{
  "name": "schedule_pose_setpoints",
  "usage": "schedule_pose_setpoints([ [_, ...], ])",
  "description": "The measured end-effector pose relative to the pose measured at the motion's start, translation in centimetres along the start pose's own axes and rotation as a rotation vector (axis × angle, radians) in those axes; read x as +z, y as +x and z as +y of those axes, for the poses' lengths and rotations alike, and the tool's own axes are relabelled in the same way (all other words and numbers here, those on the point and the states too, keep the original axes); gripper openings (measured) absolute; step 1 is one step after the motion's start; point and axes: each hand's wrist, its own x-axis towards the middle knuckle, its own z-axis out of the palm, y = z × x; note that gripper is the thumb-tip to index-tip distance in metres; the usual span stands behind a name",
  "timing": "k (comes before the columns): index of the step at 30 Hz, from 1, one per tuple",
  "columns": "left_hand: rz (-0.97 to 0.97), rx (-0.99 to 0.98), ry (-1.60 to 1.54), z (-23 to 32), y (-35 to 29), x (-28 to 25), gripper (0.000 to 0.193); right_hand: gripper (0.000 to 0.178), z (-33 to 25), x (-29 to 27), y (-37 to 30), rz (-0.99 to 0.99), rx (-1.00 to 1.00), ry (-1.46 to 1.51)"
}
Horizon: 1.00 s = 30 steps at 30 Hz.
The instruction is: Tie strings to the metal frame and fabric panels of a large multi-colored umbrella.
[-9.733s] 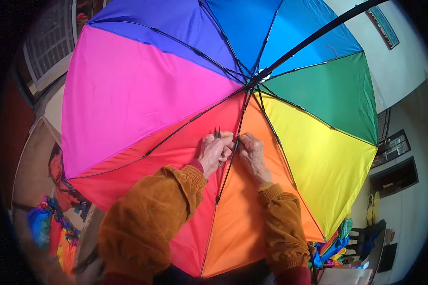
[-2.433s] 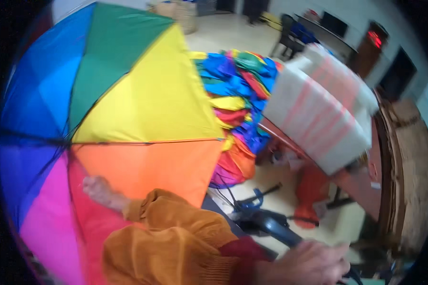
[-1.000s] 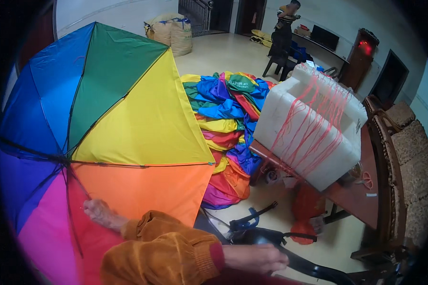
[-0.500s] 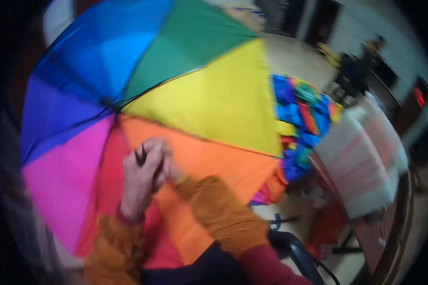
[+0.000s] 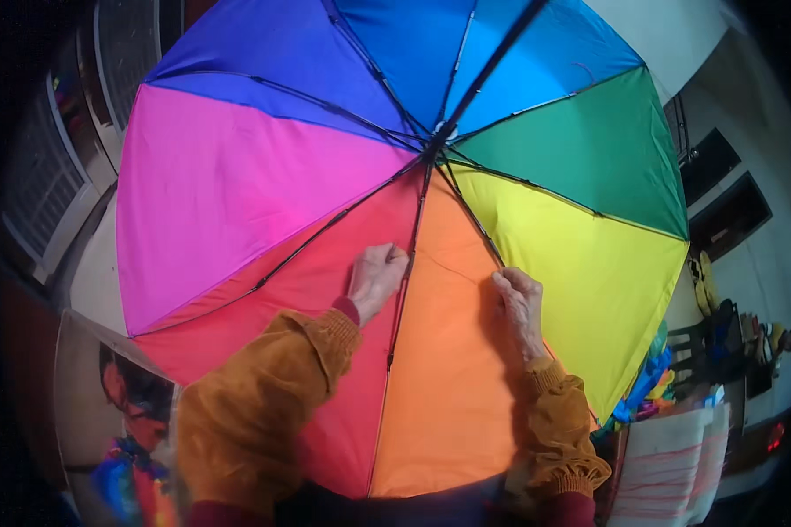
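Observation:
An opened rainbow umbrella (image 5: pixel 272 176) fills the middle of the view, its underside, black ribs and shaft (image 5: pixel 494 63) facing me. My left hand (image 5: pixel 378 279) is closed in a pinch at the rib (image 5: pixel 402 307) between the red and orange panels. Further right, my right hand (image 5: pixel 522 307) is closed beside the rib between the orange and yellow panels, fingertips together. A thin thread (image 5: pixel 453 267) seems to run across the orange panel between the two hands. Whether a needle is in the right fingertips is too small to tell.
At right a pile of colourful folded fabric (image 5: pixel 646 386) lies beside a white sack with red stripes (image 5: pixel 672 465). More bright cloth (image 5: pixel 132 479) is at lower left. A person (image 5: pixel 787 338) is in the far right background, near dark chairs (image 5: pixel 721 338).
The umbrella has swung round, so its shaft and ribs now face me more squarely. My hands, together before, have parted to separate ribs. The view has shifted too.

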Motion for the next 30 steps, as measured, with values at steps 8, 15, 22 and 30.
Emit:
schedule_pose_setpoints([
  [8,-0.115,-0.195,-0.392,2.8,0.0,-0.2,0.019,0.014,2.2,8.0,3.8,-0.117,-0.520,-0.423],
  [15,-0.053,-0.179,-0.606,0.0,0.4,0.7,0.012,0.005,1.3,9.9,4.1,-0.114,-0.521,-0.536],
  [22,-0.052,-0.276,-0.588,2.8,0.1,-0.5,0.009,0.005,1.9,9.7,4.0,-0.061,-0.511,-0.451],
  [30,0.005,-0.297,-0.565,3.8,0.1,0.0,0.013,0.004,3.9,9.0,5.1,-0.172,-0.737,-0.451],
])
